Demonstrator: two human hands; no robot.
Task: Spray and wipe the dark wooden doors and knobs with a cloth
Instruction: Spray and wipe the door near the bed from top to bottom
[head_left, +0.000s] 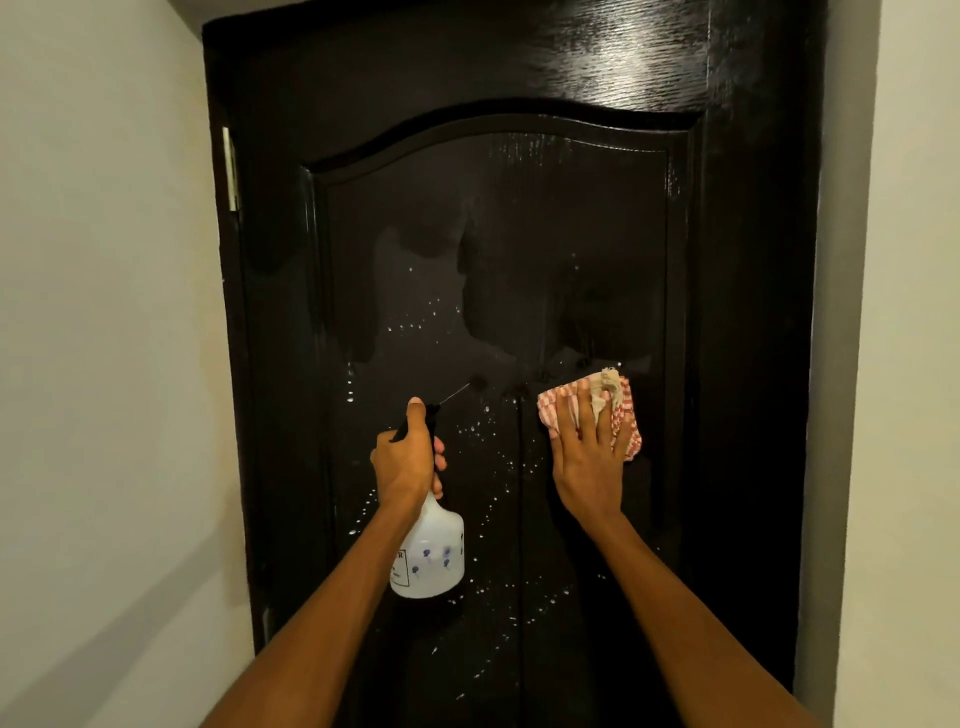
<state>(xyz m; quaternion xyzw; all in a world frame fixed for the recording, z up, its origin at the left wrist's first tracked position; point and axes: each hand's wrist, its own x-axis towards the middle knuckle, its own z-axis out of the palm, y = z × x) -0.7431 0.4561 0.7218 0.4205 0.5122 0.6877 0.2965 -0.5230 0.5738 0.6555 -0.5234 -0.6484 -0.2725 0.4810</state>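
On the dark door (519, 260), the right hand (587, 457) presses the cloth (623, 410) flat to wipe; left of it, the left hand (408, 457) grips the spray bottle (431, 556), aimed at droplets.

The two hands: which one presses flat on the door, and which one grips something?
The right hand presses the red-checked cloth flat against the door, fingers straight. The left hand grips the white spray bottle, thumb on top.
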